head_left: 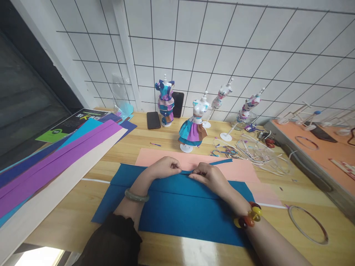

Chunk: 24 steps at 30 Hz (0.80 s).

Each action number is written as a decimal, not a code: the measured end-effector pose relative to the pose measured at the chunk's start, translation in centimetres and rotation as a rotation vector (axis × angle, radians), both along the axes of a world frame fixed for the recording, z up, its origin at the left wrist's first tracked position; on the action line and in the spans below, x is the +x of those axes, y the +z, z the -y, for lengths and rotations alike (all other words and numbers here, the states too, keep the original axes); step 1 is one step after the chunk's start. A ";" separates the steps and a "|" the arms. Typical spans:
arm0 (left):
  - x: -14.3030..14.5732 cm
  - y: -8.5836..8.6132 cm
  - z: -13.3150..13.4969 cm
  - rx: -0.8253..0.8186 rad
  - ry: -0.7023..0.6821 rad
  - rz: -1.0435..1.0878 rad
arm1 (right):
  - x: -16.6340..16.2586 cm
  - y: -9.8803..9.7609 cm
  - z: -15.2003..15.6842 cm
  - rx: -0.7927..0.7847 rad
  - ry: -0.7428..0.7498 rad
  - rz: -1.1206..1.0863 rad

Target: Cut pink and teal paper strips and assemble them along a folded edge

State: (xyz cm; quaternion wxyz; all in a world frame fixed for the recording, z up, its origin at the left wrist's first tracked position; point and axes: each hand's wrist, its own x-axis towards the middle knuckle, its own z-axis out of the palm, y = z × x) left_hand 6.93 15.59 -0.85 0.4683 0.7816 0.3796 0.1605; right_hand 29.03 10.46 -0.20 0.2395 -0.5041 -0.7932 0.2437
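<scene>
My left hand (168,168) and my right hand (208,175) are close together, each closed in a pinch. Between their fingertips runs a narrow blue paper strip (222,162), whose free end sticks out to the right behind my right hand. Below them lies a large blue sheet of crepe-like paper (177,212) with a crease across it. A peach sheet (155,155) extends from under it toward the back. Just beyond stands a small white dress form (200,107) wearing a ruffled skirt (193,131) of teal, purple and brown.
Folded coloured papers (63,159) are stacked at the left. Another dressed form (166,98), a black phone (153,120) and two tilted forms stand along the tiled wall. Tangled pale strips (255,151) lie at the right, with a hoop (307,224) nearer me and an orange board (313,144) beyond.
</scene>
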 end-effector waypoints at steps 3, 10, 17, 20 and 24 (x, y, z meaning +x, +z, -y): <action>-0.3 -0.1 -0.1 -0.021 -0.004 -0.001 | 0.0 0.0 0.0 0.000 0.000 -0.003; -1.9 0.2 -0.4 -0.061 0.013 -0.007 | 0.2 -0.2 0.0 0.005 0.000 -0.001; -2.6 0.4 -0.8 -0.075 0.018 -0.012 | 0.2 -0.4 -0.1 0.011 -0.003 -0.007; -2.6 0.2 -0.8 -0.076 0.021 -0.007 | 0.2 -0.2 0.0 -0.004 -0.008 -0.019; -2.6 0.1 -0.9 -0.081 0.022 0.002 | 0.2 -0.2 0.2 -0.003 -0.011 -0.006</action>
